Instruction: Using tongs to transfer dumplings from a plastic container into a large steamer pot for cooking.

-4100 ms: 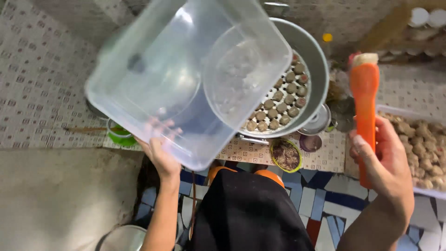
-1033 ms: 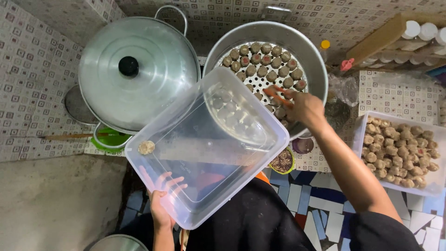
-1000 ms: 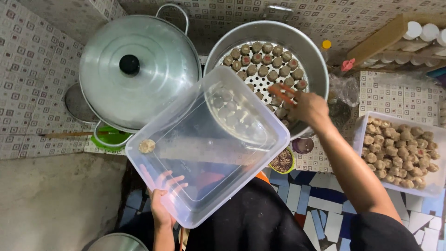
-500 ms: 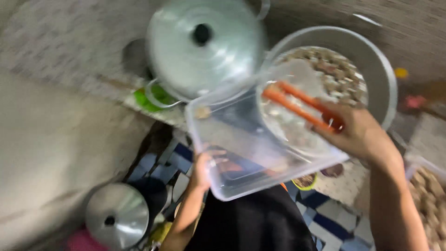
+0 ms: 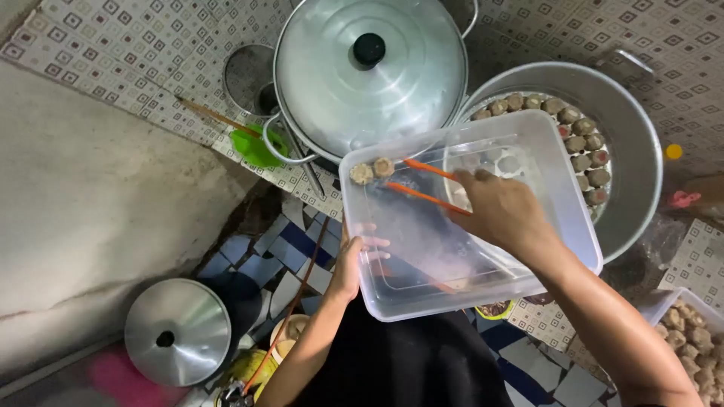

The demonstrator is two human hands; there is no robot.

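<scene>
Right hand (image 5: pixel 504 215) grips tongs (image 5: pixel 430 185); contact unclear

Even, moderately bright light falls from above, brightest on the tiled counter (image 5: pixel 136 68) across the top of the frame. Broad soft glare spreads over the large steel lid (image 5: pixel 369 71), and a paler sheen lies on the small lid (image 5: pixel 177 332) at lower left. The clear plastic container (image 5: pixel 467 218) shows milky reflections at its centre. The dark clothing at bottom centre swallows detail. The lower left corner is soft and smeared. Straight lines bend outward near the edges, as with a wide lens.
</scene>
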